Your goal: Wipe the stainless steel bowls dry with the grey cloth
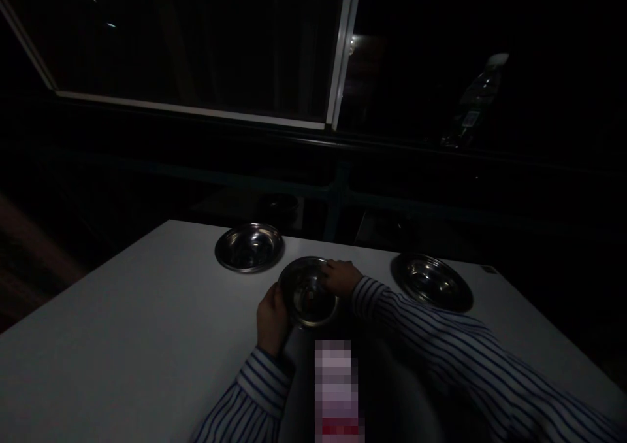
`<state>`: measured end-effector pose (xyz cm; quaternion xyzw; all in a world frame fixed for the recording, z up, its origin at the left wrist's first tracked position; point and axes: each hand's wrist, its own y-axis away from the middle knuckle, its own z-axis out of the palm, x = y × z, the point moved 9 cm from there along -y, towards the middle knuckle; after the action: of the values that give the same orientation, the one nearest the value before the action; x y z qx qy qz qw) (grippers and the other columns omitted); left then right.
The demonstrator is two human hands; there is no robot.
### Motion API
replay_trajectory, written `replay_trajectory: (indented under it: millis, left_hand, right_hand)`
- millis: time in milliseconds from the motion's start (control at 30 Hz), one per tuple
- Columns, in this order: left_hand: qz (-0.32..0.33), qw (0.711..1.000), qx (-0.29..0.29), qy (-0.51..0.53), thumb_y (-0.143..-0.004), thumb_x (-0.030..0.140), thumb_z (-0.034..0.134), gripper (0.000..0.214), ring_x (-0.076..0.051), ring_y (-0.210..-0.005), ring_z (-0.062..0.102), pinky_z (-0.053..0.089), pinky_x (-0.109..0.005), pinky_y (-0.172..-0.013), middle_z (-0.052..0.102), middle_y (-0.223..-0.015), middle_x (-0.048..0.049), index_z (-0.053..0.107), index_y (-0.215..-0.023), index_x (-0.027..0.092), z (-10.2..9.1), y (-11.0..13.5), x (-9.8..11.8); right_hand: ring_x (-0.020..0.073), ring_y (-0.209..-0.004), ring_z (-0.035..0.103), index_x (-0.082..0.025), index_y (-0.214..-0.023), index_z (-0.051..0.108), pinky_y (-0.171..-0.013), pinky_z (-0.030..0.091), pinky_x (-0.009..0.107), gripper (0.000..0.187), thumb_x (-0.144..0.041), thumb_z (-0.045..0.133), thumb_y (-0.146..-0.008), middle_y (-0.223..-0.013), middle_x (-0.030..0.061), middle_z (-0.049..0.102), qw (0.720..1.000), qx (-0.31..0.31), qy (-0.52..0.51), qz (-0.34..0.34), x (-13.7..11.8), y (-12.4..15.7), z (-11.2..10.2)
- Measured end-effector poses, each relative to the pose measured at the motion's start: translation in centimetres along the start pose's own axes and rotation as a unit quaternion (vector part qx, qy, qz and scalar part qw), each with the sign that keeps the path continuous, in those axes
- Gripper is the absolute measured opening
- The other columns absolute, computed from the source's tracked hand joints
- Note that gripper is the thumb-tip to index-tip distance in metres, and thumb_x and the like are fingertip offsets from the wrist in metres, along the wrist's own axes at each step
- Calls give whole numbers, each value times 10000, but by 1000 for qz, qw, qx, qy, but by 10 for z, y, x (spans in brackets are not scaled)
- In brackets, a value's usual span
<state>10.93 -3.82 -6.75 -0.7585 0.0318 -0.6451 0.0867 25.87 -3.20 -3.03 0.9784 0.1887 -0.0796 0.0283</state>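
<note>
A shiny metal bowl [309,309] is between my hands over the white table, close to my body. My left hand [272,319] grips its left rim, the thumb up along the edge. From the far right side, my right hand [341,278] holds the rim with its fingers curled over into the bowl. What its fingertips touch inside is too dark to make out. Another shallow metal bowl [249,248] rests at the table's back edge, left of centre. On the right, beyond my striped sleeve, lies a third metal bowl [432,282].
The white table [147,312] ends at a back edge just behind the bowls. Beyond it is a dark window with a pale frame [337,57]. A clear plastic bottle [477,100] with a white cap stands at the back right. A blurred pixel patch hides something at the bottom centre.
</note>
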Motion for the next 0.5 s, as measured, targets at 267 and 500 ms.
replay_trajectory:
  millis: [267, 500]
  left_hand:
    - [-17, 1000, -10, -24, -762, 312, 396, 327, -224, -784, 607, 444, -326, -714, 675, -845, -109, 638, -887, 131, -4, -3, 1]
    - [-30, 998, 22, -40, -780, 336, 376, 355, -223, -807, 601, 441, -324, -716, 667, -888, -115, 631, -921, 133, -5, -1, -5]
  right_hand:
    - [203, -1057, 416, -220, -1054, 536, -780, 431, 344, 242, -220, 388, -862, -1188, 82, 464, 953, 32, 178, -243, -63, -29, 0]
    - [106, -719, 565, -72, -745, 609, -691, 481, 256, 199, -250, 529, -780, -810, 31, 609, 995, 16, -69, -66, -8, 1, 9]
